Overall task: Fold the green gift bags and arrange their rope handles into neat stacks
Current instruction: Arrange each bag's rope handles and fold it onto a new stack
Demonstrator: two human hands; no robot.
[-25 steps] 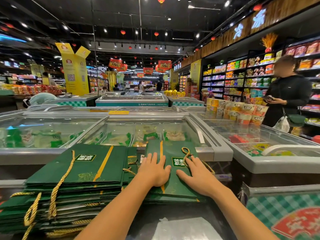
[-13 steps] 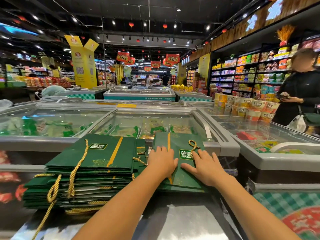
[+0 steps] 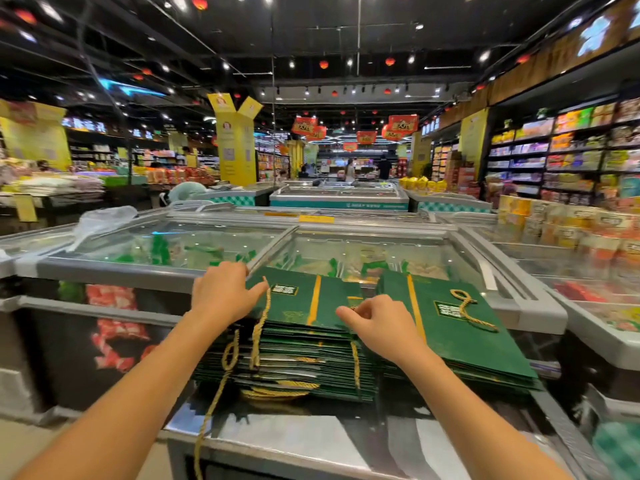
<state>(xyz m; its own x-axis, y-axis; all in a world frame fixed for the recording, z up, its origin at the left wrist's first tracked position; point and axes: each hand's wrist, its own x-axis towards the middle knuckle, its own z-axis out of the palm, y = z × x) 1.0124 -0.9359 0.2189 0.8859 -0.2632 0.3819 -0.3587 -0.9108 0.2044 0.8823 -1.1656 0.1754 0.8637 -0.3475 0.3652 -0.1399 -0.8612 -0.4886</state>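
The left hand [image 3: 223, 291] curls round the far left edge of the left bag stack [image 3: 311, 341]. The right hand [image 3: 381, 325] pinches a rope handle [image 3: 355, 362] beside the right stack [image 3: 460, 327].

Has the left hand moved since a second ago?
Yes. The left hand went leftward, off the right stack and over to the left stack's far left edge.

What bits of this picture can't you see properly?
All in the head view:
- Label on the top gift bag: writing too small and blurred.
- Right hand: its curled fingers hide what they pinch.
- Left hand: its back hides its fingertips at the left stack.
- Dangling rope handle: end cut off by the bottom edge.
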